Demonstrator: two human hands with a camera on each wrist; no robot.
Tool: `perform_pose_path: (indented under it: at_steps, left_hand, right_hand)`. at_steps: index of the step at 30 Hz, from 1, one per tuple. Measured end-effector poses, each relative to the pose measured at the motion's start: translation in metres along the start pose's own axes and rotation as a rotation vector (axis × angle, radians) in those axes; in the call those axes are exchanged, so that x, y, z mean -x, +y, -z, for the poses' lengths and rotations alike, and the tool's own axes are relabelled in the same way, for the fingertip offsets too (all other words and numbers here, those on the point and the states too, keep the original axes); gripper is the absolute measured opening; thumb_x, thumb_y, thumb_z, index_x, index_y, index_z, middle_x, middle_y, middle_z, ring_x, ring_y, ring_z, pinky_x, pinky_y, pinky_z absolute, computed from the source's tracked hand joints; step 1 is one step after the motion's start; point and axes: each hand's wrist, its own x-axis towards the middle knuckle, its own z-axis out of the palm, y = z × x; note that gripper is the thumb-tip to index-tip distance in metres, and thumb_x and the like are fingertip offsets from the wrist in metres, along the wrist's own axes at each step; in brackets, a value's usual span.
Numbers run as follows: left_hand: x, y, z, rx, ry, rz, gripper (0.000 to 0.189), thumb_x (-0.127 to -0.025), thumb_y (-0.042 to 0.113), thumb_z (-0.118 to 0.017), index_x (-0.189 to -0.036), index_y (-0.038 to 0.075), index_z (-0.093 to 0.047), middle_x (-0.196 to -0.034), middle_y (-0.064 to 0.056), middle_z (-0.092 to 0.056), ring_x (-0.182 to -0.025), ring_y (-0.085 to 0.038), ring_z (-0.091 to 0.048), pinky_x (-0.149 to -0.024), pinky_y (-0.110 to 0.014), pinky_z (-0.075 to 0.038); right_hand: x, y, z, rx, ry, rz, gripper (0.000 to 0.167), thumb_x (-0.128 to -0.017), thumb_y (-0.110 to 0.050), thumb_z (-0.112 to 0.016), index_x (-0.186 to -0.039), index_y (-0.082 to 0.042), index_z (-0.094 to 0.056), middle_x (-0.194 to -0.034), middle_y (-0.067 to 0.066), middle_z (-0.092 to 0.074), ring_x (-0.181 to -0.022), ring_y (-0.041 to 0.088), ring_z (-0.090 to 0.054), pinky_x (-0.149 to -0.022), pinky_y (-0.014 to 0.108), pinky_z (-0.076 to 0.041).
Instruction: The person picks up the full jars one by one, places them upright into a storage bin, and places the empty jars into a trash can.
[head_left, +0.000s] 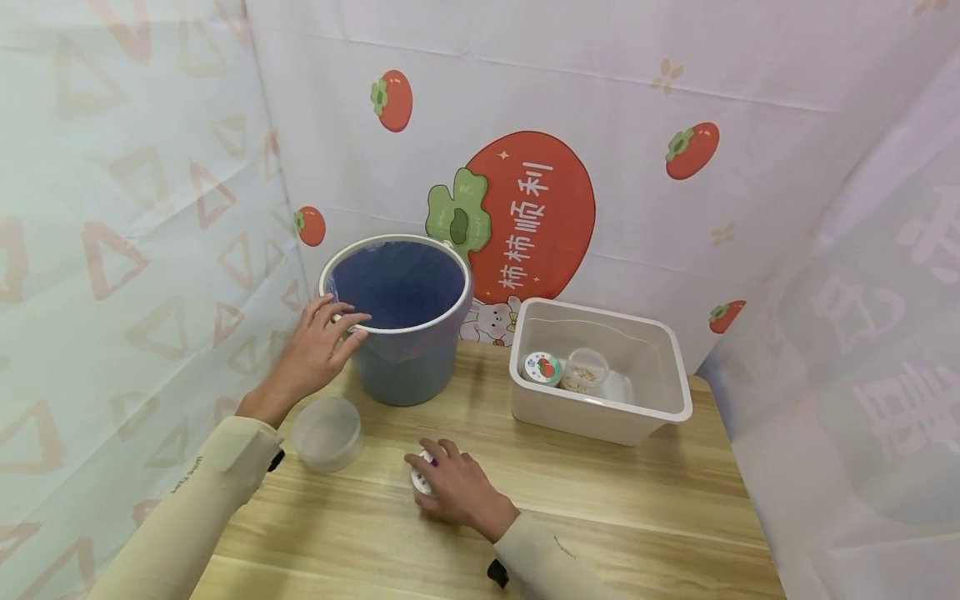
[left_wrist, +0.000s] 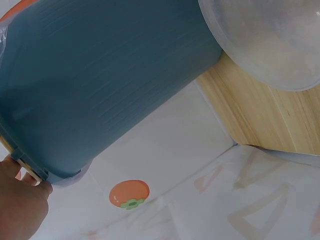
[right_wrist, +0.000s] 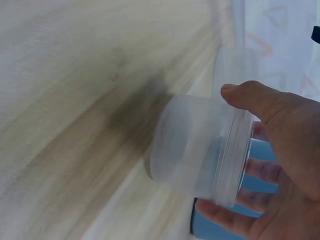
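- The left hand [head_left: 315, 343], left of centre in the head view, grips the near-left rim of a blue-grey bin [head_left: 405, 367], its fingers over the white edge.
- The right hand [head_left: 461, 492], at lower centre, holds a small translucent jar [right_wrist: 187, 145], thumb and fingers spread around its top end; a white-and-purple patch shows on top between the fingers.
- That jar is at the surface [head_left: 600, 500], right of the bin's foot; whether its base touches the wood, I cannot tell.
- A wider translucent tub [head_left: 326, 433] sits at lower left, near the left forearm.
- The bin stands upright, a plastic liner [head_left: 401, 279] lining its inside.
- Right of centre, a white box [head_left: 585, 418] contains a jar with a red-and-green printed lid [head_left: 542, 368] and, beside it, a clear container [head_left: 587, 367] with pale bits.
- Behind hangs persimmon-printed cloth [head_left: 637, 225].
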Motion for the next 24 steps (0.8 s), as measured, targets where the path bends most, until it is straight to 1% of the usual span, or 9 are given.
perform_pose_path:
  at_steps: [6,9,13,18,24]
  left_hand:
    - [0.001,-0.001,0.001,0.002,-0.011,0.011,0.034,-0.113,0.028,-0.06,-0.14,0.01,-0.071,-0.147,-0.025,-0.057,-0.157,-0.051,-0.029,-0.129,-0.069,-0.022]
    - [0.001,-0.002,0.0,-0.002,-0.005,0.003,0.035,-0.113,0.028,-0.06,-0.14,0.009,-0.071,-0.147,-0.026,-0.057,-0.157,-0.051,-0.03,-0.129,-0.069,-0.022]
    - [0.001,-0.003,-0.001,0.001,0.005,-0.014,0.034,-0.113,0.028,-0.059,-0.139,0.008,-0.071,-0.146,-0.027,-0.058,-0.156,-0.052,-0.031,-0.128,-0.068,-0.022]
    - [0.0,-0.002,0.0,0.003,0.008,-0.02,0.034,-0.114,0.028,-0.059,-0.139,0.008,-0.071,-0.145,-0.027,-0.058,-0.155,-0.053,-0.031,-0.128,-0.068,-0.022]
    - [0.0,0.0,0.001,0.009,0.011,-0.019,0.033,-0.113,0.025,-0.061,-0.138,0.008,-0.071,-0.145,-0.026,-0.058,-0.155,-0.053,-0.032,-0.128,-0.068,-0.022]
  right_hand:
    - [-0.003,0.003,0.015,0.019,0.013,-0.009,0.065,-0.101,-0.049,-0.077,-0.159,-0.03,-0.054,-0.165,0.007,-0.051,-0.142,0.031,-0.058,-0.093,0.042,-0.064]
    - [-0.005,0.005,0.024,0.005,0.009,-0.028,0.065,-0.1,-0.048,-0.078,-0.158,-0.029,-0.056,-0.165,0.007,-0.051,-0.142,0.032,-0.058,-0.095,0.044,-0.064]
    - [-0.006,0.008,0.042,-0.016,0.009,-0.047,0.063,-0.1,-0.046,-0.079,-0.157,-0.028,-0.057,-0.163,0.008,-0.054,-0.14,0.031,-0.059,-0.095,0.046,-0.064]
    - [-0.008,0.011,0.067,-0.03,0.025,-0.05,0.061,-0.099,-0.044,-0.08,-0.154,-0.027,-0.06,-0.159,0.01,-0.057,-0.137,0.032,-0.062,-0.092,0.046,-0.065]
    - [-0.013,0.014,0.097,-0.08,0.017,-0.074,0.06,-0.1,-0.043,-0.078,-0.155,-0.025,-0.06,-0.159,0.013,-0.057,-0.137,0.035,-0.062,-0.094,0.049,-0.065]
